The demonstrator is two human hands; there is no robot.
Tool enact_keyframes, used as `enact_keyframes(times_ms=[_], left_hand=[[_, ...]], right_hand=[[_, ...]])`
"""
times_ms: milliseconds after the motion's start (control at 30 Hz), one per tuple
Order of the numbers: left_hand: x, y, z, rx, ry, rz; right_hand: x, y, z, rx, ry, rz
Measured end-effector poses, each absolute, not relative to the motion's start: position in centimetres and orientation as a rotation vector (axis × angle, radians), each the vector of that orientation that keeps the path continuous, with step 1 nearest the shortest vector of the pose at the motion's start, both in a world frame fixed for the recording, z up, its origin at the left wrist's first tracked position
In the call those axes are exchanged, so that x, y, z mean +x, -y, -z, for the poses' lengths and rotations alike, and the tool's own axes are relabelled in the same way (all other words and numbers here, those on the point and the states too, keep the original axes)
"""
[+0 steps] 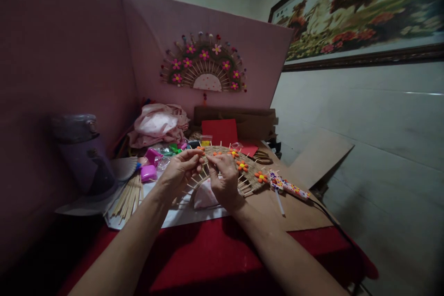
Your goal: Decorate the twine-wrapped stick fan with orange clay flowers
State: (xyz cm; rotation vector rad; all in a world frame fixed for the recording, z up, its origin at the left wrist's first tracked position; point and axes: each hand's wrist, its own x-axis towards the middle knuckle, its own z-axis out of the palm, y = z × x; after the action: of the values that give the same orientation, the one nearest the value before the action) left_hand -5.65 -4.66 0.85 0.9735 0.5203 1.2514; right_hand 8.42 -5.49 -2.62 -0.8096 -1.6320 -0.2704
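Note:
A half-round woven fan (248,176) of wooden sticks and jute lies on the table, with small orange flowers (242,165) stuck along its arc. My left hand (181,169) rests on its left side with fingertips pinched together near the rim. My right hand (225,179) sits over the fan's middle, fingers curled and pinched close to the left fingertips. What the fingertips hold is too small to make out.
A flower-patterned glue gun (290,188) lies right of the fan on brown cardboard (298,210). A bundle of sticks (128,199), pink boxes (149,172), a purple flask (85,150) and pink cloth (157,125) sit left and behind. A finished fan (204,67) hangs on the pink board.

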Motion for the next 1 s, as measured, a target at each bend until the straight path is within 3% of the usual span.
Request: enact_keyframes(times_ms=[1000], left_hand=[[-5.49, 4.52, -0.67, 0.881, -0.584, -1.349]], right_hand=[[8.27, 5.61, 3.61, -0.762, 1.621, 0.136]])
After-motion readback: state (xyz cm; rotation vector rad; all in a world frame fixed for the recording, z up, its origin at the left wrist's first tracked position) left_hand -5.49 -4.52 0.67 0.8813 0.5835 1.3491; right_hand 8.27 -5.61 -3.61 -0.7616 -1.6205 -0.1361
